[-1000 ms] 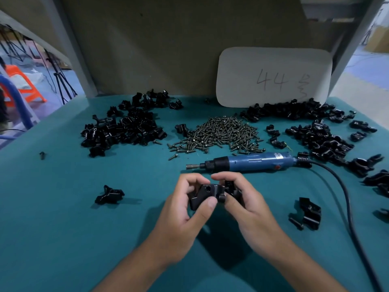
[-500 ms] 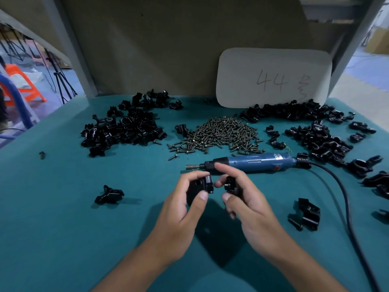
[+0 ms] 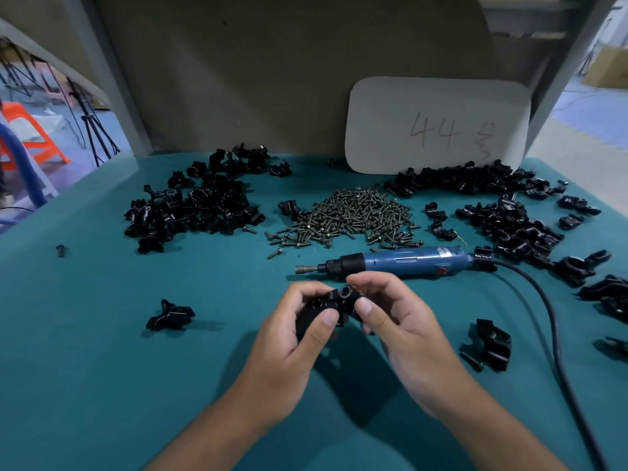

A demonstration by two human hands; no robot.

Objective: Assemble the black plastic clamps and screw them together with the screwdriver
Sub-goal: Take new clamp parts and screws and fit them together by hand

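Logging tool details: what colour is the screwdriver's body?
Blue, with a black front collar; head view shows the screwdriver.

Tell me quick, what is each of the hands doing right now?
Left hand: closed, holding a black clamp piece.
Right hand: closed, pinching a second clamp piece against the first.

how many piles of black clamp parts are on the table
2 main piles: a left pile behind the hands and a right pile by the white board, which trails off into loose strays. The screw heap sits between them.
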